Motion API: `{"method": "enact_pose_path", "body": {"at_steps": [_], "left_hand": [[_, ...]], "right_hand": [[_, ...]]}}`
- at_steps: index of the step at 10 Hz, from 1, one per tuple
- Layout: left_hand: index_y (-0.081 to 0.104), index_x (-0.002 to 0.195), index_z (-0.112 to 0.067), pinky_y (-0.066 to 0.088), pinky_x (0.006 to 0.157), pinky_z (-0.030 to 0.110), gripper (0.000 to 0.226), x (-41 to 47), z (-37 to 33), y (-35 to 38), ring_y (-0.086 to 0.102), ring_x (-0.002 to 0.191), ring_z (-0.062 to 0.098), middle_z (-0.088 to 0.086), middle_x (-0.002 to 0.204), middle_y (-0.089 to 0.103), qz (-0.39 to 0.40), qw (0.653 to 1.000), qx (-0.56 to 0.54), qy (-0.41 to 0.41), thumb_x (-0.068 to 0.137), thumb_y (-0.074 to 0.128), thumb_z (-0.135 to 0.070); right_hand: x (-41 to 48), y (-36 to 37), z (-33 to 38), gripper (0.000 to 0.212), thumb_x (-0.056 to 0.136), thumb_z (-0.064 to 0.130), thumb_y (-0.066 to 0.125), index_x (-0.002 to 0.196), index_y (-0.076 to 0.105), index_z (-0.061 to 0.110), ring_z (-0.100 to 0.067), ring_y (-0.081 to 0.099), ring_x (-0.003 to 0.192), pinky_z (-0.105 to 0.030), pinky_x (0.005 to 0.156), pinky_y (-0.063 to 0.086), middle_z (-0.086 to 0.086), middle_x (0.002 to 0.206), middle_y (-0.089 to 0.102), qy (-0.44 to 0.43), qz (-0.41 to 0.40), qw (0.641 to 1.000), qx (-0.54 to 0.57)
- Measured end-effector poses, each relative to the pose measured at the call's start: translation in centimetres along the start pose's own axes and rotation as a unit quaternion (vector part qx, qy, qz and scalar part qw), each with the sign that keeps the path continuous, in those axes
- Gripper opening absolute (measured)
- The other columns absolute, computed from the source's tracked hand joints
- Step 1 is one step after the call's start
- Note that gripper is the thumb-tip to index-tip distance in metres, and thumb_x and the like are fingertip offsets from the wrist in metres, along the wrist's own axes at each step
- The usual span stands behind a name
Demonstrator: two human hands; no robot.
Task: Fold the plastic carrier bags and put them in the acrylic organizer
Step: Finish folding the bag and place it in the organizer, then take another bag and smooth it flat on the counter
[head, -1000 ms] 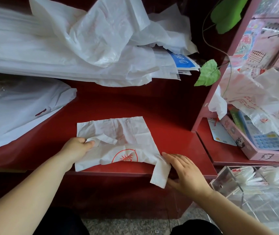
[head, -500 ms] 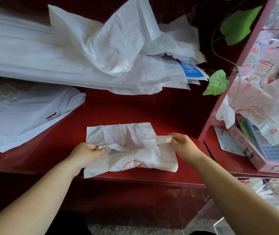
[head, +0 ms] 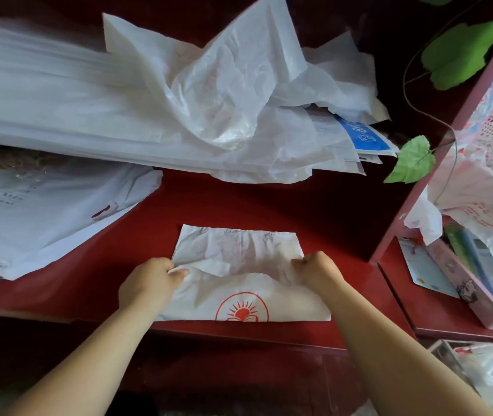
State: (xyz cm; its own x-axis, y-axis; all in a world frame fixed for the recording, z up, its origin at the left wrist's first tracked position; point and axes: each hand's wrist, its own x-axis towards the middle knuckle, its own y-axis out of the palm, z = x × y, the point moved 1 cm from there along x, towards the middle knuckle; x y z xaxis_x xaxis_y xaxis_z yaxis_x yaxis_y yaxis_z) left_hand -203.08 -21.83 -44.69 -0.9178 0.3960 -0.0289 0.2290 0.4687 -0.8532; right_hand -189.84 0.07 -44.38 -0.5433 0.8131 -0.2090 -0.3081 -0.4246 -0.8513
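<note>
A white plastic carrier bag [head: 239,250] with a red sun logo lies flat on the red counter [head: 269,205], near its front edge. My left hand [head: 149,280] pinches the folded-in handle at the bag's left edge. At the right edge, my right hand [head: 317,270] grips the other folded-in handle with curled fingers. The clear acrylic organizer [head: 461,370] sits at the bottom right, with folded white bags inside it.
A loose heap of white bags [head: 209,100] fills the back of the counter. Flat white bags [head: 44,217] lie at the left. On a lower shelf at the right stand a pink box with a calculator [head: 485,283] and more bags [head: 479,187]. Green leaves [head: 413,160] hang nearby.
My right hand lifted the hanging right handle and folded it onto the bag, then moved to the bag's right edge. The left hand kept its hold. The view shifted closer.
</note>
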Motion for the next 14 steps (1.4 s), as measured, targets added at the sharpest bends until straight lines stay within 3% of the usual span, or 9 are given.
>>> {"method": "enact_pose_path", "body": {"at_steps": [2, 4, 5, 6, 7, 8, 10, 12, 14], "left_hand": [[0.048, 0.101, -0.014, 0.036, 0.063, 0.030, 0.031, 0.8, -0.6, -0.1, 0.057, 0.086, 0.029, 0.002, 0.086, 0.056, -0.047, 0.998, -0.010, -0.032, 0.093, 0.043, -0.043], [0.048, 0.070, -0.010, 0.025, 0.046, 0.026, 0.025, -1.9, 0.0, -0.1, 0.053, 0.057, 0.029, 0.000, 0.060, 0.048, -0.174, 0.976, -0.041, 0.125, 0.082, 0.067, -0.021], [0.058, 0.054, -0.016, 0.027, 0.047, 0.011, 0.029, -2.5, 0.4, 1.1, 0.055, 0.046, 0.018, -0.008, 0.051, 0.053, -0.109, 0.946, 0.044, 0.301, 0.075, 0.056, -0.037], [0.070, 0.093, -0.017, 0.049, 0.071, 0.032, 0.059, -2.2, 0.2, 2.0, 0.066, 0.087, 0.021, -0.004, 0.096, 0.067, -0.016, 0.946, 0.087, 0.311, 0.070, 0.031, -0.055], [0.028, 0.142, -0.023, 0.019, 0.108, 0.028, 0.106, -1.1, 0.2, 2.0, 0.028, 0.135, 0.014, -0.007, 0.146, 0.029, 0.073, 0.958, 0.131, 0.246, 0.051, 0.006, -0.074], [-0.001, 0.146, -0.032, 0.001, 0.113, 0.031, 0.091, 0.2, -0.8, 1.3, -0.002, 0.142, 0.010, -0.010, 0.155, -0.003, 0.132, 0.950, 0.169, 0.227, 0.074, 0.032, -0.075], [0.004, 0.145, -0.036, -0.005, 0.113, 0.032, 0.107, 1.6, -0.7, 1.5, -0.010, 0.141, 0.008, -0.009, 0.155, -0.008, 0.158, 0.943, 0.171, 0.238, 0.049, 0.017, -0.081], [0.047, 0.133, -0.012, 0.023, 0.107, 0.037, 0.066, -0.9, 0.5, 0.4, 0.035, 0.131, 0.028, 0.007, 0.142, 0.039, -0.080, 0.971, -0.018, 0.226, 0.082, 0.052, -0.053], [0.059, 0.112, -0.012, 0.022, 0.101, 0.026, 0.058, -5.6, 1.7, 2.6, 0.047, 0.111, 0.021, 0.011, 0.116, 0.064, -0.057, 0.918, 0.072, 0.386, 0.096, 0.019, -0.051]], "right_hand": [[-0.2, -0.1, -0.4, 0.031, 0.094, 0.025, 0.044, 0.111, 0.059, 0.004, -0.021, 0.044, 0.080, -0.025, 0.069, 0.035, 0.003, 0.064, 0.037, 0.010, -0.003, 1.000, 0.029], [-0.1, -0.2, -0.4, 0.032, 0.093, 0.025, 0.046, 0.112, 0.060, 0.003, -0.021, 0.044, 0.080, -0.026, 0.071, 0.035, 0.003, 0.064, 0.037, 0.025, 0.006, 0.999, 0.036], [0.0, -0.3, -0.4, 0.030, 0.093, 0.024, 0.046, 0.110, 0.059, 0.004, -0.021, 0.044, 0.080, -0.025, 0.070, 0.035, 0.003, 0.064, 0.038, 0.034, 0.006, 0.999, 0.038], [0.2, -0.2, -0.2, 0.027, 0.094, 0.024, 0.045, 0.084, 0.054, 0.001, -0.022, 0.045, 0.079, -0.024, 0.066, 0.034, 0.000, 0.063, 0.037, 0.064, 0.001, 0.998, 0.011], [0.5, -0.3, -0.1, 0.027, 0.094, 0.026, 0.045, 0.077, 0.048, 0.005, -0.020, 0.045, 0.080, -0.024, 0.064, 0.035, -0.002, 0.069, 0.043, 0.066, 0.014, 0.998, 0.001], [0.3, -0.4, -0.2, 0.029, 0.092, 0.024, 0.049, 0.108, 0.060, 0.003, -0.019, 0.045, 0.080, -0.026, 0.070, 0.036, -0.006, 0.087, 0.049, 0.036, 0.020, 0.998, 0.047], [-0.7, -1.8, 0.1, 0.034, 0.095, 0.026, 0.043, 0.072, 0.053, 0.002, -0.023, 0.054, 0.058, -0.026, 0.050, 0.043, -0.005, 0.061, 0.045, 0.042, 0.026, 0.996, 0.080], [-4.0, -2.9, -4.2, 0.034, 0.090, 0.018, 0.055, 0.121, 0.052, 0.004, -0.019, 0.055, 0.093, -0.025, 0.073, 0.039, -0.007, 0.107, 0.057, 0.008, -0.050, 0.950, 0.308], [-7.2, -0.5, -5.4, 0.033, 0.087, 0.009, 0.055, 0.119, 0.054, 0.000, -0.031, 0.052, 0.110, -0.029, 0.090, 0.038, -0.012, 0.119, 0.055, -0.159, -0.253, 0.947, 0.115]]}}
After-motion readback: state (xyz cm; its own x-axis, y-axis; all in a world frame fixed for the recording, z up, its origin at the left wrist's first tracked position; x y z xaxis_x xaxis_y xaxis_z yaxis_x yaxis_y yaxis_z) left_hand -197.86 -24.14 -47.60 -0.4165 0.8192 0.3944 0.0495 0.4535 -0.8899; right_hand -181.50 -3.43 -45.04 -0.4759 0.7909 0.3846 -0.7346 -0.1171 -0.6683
